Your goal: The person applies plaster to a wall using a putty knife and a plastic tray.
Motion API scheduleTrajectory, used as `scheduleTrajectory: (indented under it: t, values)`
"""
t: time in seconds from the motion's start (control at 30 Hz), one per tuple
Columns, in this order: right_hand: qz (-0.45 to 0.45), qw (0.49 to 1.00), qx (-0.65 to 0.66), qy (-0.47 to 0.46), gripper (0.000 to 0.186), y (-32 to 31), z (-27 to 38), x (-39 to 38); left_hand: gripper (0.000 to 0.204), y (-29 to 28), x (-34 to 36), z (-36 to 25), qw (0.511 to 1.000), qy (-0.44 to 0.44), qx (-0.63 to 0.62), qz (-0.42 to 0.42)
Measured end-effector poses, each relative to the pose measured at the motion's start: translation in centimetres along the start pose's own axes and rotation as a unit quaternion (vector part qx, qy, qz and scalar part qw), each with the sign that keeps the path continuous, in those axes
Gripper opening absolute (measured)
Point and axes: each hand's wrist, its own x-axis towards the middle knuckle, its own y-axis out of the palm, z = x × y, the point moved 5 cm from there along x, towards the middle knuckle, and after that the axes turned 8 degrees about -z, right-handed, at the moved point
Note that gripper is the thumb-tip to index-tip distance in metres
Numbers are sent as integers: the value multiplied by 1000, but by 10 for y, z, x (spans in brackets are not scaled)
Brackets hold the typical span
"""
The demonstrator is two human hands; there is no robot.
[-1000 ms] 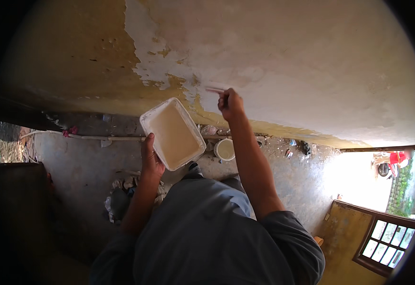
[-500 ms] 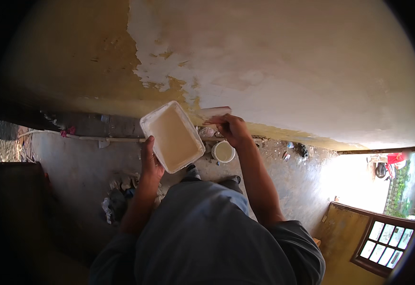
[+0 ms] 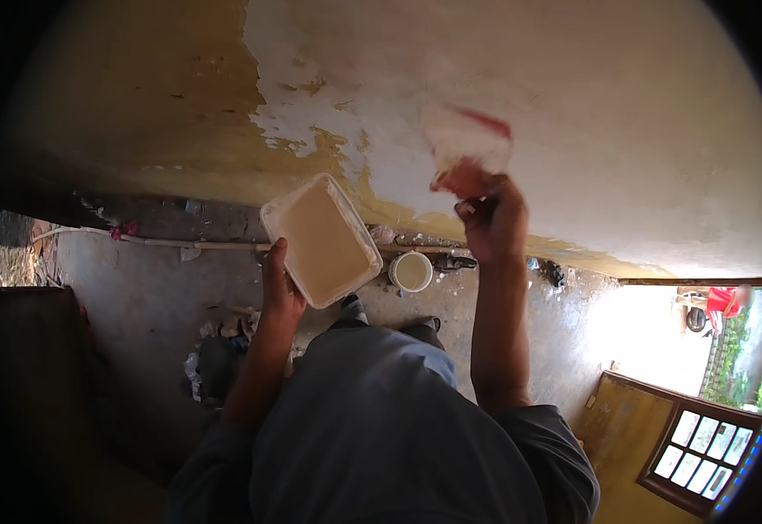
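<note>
My left hand (image 3: 281, 286) grips a white rectangular tub (image 3: 360, 229) by its near left side, thumb over the rim. Smooth cream-coloured paste (image 3: 311, 237) coats the inside of the tub, and it is smeared along the edges. Up and to the right, my right hand (image 3: 500, 225) is closed around a red putty spreader (image 3: 475, 144), whose wide blade is covered with pale paste. The spreader is blurred by motion and overlaps the wall (image 3: 590, 113); whether it touches the wall I cannot tell.
Peeling yellow paint (image 3: 163, 96) borders the pale coated area on the left. A round white bucket (image 3: 411, 272) stands on the floor beyond my feet. A pipe (image 3: 224, 246) runs along the wall's foot. Crumpled bags (image 3: 219, 358) lie left; a barred window (image 3: 704, 450) is at right.
My right hand has swung up and to the right with the spreader, away from the tub and over the pale wall. The tub has stayed nearly in place in my left hand.
</note>
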Motion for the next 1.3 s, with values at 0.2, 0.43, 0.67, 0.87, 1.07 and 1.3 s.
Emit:
scheduleTrajectory:
  t: [0.2, 0.43, 0.67, 0.87, 1.07, 1.3]
  values:
    - [-44, 984, -54, 163, 22, -85, -124, 85, 60, 4, 4, 0, 1000, 13, 9, 17]
    - [15, 990, 0, -141, 13, -8, 90, 29, 59, 5, 5, 6, 999, -12, 11, 37]
    - [134, 896, -383, -180, 19, 1, 39, -50, 52, 12, 15, 29, 998, -34, 50, 26]
    - [122, 892, -435, -29, 18, -3, -20, -30, 47, 42, 8, 40, 993, -35, 71, 87]
    - [116, 794, -565, -193, 28, 5, -42, -12, 43, 52, 0, 54, 989, -31, 96, 103]
    - [111, 763, -613, -169, 24, 9, -57, -20, 40, 56, -3, 60, 988, -14, 124, 89]
